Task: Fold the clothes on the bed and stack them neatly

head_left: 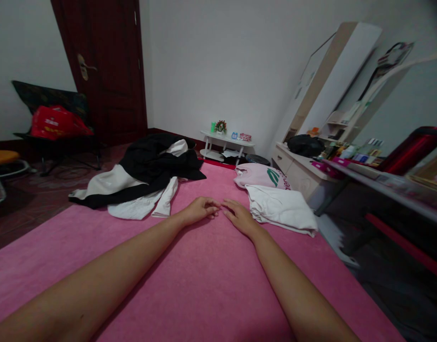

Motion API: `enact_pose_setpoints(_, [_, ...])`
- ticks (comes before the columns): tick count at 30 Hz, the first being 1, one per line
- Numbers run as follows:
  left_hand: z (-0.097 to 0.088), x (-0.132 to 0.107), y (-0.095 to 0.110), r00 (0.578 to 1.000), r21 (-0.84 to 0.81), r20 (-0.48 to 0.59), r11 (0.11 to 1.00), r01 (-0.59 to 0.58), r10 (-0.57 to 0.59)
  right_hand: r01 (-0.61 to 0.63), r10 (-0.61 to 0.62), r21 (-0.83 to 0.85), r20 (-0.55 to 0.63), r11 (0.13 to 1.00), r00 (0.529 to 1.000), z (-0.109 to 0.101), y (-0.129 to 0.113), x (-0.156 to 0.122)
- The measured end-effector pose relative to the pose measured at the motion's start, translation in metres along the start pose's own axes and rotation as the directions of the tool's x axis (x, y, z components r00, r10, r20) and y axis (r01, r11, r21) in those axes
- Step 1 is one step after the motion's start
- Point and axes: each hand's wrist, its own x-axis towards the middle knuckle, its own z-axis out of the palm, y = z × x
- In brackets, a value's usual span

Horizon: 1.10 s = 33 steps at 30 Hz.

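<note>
Over the middle of the pink bedspread [211, 275], my left hand [200, 210] and my right hand [238, 216] lie with fingertips close together. Both hold nothing; the fingers are loosely bent and apart. Left of them lies a loose heap of clothes: a black garment [157, 159] with pale panels, and a white shirt [133, 209] partly under it. To the right of my right hand is a folded white garment [280, 206]. Behind that sits a folded pink shirt [255, 175] with a green print, its near edge covered by the white one.
A low white table [227, 138] with small items stands past the bed's far edge. At right are a dresser [296, 166] with a black bag [305, 145] and a cluttered desk [389, 183]. A red bag [58, 122] rests on a folding chair [22, 95] near the door [107, 71].
</note>
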Motion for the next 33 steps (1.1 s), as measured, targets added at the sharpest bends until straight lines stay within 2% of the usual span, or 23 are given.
enact_pose_setpoints(33, [0.0006,-0.0002,-0.002,1.0,0.065,0.002,0.998,-0.011,0.011,-0.001,0.001,-0.017,0.001,1.0,1.0,0.0009,-0.0036,0.0])
